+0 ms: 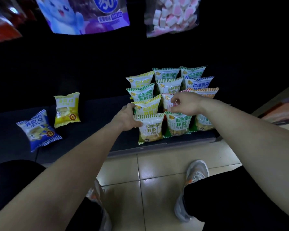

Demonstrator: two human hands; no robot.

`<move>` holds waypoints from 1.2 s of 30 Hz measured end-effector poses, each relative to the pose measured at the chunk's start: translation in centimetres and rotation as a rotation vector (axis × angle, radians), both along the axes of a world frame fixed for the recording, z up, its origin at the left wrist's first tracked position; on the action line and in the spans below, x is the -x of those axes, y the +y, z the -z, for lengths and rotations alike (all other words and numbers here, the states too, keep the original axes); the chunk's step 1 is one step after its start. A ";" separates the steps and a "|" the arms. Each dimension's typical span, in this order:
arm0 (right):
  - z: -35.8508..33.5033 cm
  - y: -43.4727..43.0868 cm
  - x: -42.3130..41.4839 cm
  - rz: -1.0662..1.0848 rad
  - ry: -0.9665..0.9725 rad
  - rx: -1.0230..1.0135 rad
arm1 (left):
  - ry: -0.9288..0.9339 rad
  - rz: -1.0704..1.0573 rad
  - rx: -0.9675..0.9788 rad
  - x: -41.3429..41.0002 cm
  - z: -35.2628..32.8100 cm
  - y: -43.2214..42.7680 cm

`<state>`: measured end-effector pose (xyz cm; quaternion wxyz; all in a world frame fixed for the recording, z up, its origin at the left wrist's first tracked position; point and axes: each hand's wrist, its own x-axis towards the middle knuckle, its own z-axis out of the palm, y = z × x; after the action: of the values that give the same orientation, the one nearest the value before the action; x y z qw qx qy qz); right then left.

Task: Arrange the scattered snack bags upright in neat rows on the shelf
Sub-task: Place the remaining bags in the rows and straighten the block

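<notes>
Our left hand (126, 118) has its fingers wrapped on the left edge of the front green-striped bag (150, 128), thumb on the bag's face, so it is gripping that bag. Our right hand (184, 104) pinches the top of a red-striped bag (168, 101) one row back, fingers closed on its upper seam. Both bags are white-centred pouches with striped crimped edges, large dark-green characters and "1996" on the front, and a clear window low down showing yellowish snack pieces. Around them the standing rows (172, 90) fill the right end of the dark shelf (93, 117): three columns, about four deep, all upright and facing us, stripes in green, yellow-green, blue, orange and red. The front row sits at the shelf's front lip. Well apart to the left we see two strays: a yellow bag (67, 110) standing but tilted, and a blue bag (38, 129) lying flat, rotated, near the front edge; both carry a round orange "0" badge. Above hang a blue cartoon bag (83, 14) and a clear marshmallow bag (172, 15) with pink-and-white pieces. Below the shelf: pale tiled floor (157, 165), our grey sneakers (193, 179), dark trousers.
</notes>
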<state>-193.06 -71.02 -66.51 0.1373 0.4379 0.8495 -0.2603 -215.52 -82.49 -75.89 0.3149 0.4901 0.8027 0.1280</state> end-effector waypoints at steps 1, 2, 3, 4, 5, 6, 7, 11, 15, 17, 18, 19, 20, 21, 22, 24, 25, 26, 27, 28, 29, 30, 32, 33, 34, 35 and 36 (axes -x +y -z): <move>-0.2 -0.3 0.6 -0.006 -0.003 -0.015 | 0.027 0.020 -0.003 0.6 -1.1 -0.3; -0.3 -0.6 1.2 -0.015 -0.001 -0.030 | 0.056 0.037 -0.005 1.4 -2.3 -0.8; -0.5 -1.0 1.9 -0.026 0.003 -0.048 | 0.083 0.050 -0.007 2.3 -3.5 -1.4; -0.6 -1.5 2.6 -0.041 0.010 -0.066 | 0.110 0.059 -0.010 3.3 -4.8 -2.1; -0.8 -2.1 3.5 -0.056 0.021 -0.083 | 0.139 0.062 -0.012 4.4 -5.9 -2.9; -0.9 -2.7 4.3 -0.072 0.040 -0.097 | 0.169 0.060 -0.009 5.6 -7.0 -3.9; -1.0 -3.5 5.3 -0.089 0.058 -0.106 | 0.193 0.052 0.001 6.8 -8.0 -4.9; -1.7 -6.6 10.2 -0.216 0.068 -0.141 | 0.252 0.004 0.048 11.7 -11.0 -10.0; -1.9 -10.0 16.1 -0.369 0.011 -0.172 | 0.294 -0.052 0.100 16.5 -11.8 -16.1; -1.5 -11.5 19.0 -0.430 -0.016 -0.183 | 0.309 -0.095 0.131 18.9 -11.4 -19.0; -1.2 -12.2 20.5 -0.452 -0.022 -0.185 | 0.307 -0.123 0.146 20.1 -11.1 -20.5; -0.8 -12.8 21.9 -0.466 -0.023 -0.178 | 0.301 -0.153 0.155 21.2 -10.7 -21.8; -0.2 -13.4 23.4 -0.476 -0.020 -0.166 | 0.291 -0.187 0.165 22.2 -10.2 -23.0; 0.5 -14.0 24.8 -0.485 -0.016 -0.155 | 0.281 -0.221 0.169 23.1 -9.8 -24.0; 1.3 -14.5 26.3 -0.492 -0.013 -0.146 | 0.272 -0.251 0.173 24.1 -9.3 -24.9; 3.1 -15.2 29.2 -0.494 -0.014 -0.118 | 0.251 -0.294 0.168 25.8 -8.3 -26.2; 4.1 -15.4 30.6 -0.486 -0.013 -0.097 | 0.238 -0.314 0.161 26.5 -7.8 -26.5; 5.2 -15.4 32.1 -0.470 -0.010 -0.074 | 0.225 -0.333 0.154 27.2 -7.3 -26.6; 6.2 -15.4 33.6 -0.448 -0.003 -0.051 | 0.215 -0.346 0.150 28.0 -6.7 -26.5; 7.2 -15.2 35.0 -0.417 0.009 -0.026 | 0.207 -0.351 0.151 28.6 -6.2 -26.4; 8.3 -14.9 36.3 -0.382 0.024 -0.001 | 0.205 -0.347 0.151 29.4 -5.7 -26.1; 9.5 -14.6 37.8 -0.342 0.040 0.022 | 0.201 -0.344 0.153 30.2 -5.1 -25.6; 12.0 -13.9 40.3 -0.245 0.063 0.059 | 0.196 -0.340 0.148 31.7 -4.3 -24.4; 13.2 -13.5 41.5 -0.198 0.073 0.066 | 0.197 -0.338 0.139 32.3 -4.0 -23.7; 14.4 -13.2 42.6 -0.157 0.082 0.062 | 0.192 -0.343 0.127 32.8 -3.7 -23.1; 15.5 -12.9 43.6 -0.118 0.090 0.054 | 0.184 -0.351 0.111 33.3 -3.5 -22.5; 16.6 -12.6 44.7 -0.082 0.098 0.051 | 0.171 -0.361 0.096 33.6 -3.2 -21.9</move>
<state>-237.72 -83.63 -83.08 0.1171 0.3858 0.8656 -0.2970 -249.09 -104.37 -72.66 0.2404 0.3321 0.9064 0.1018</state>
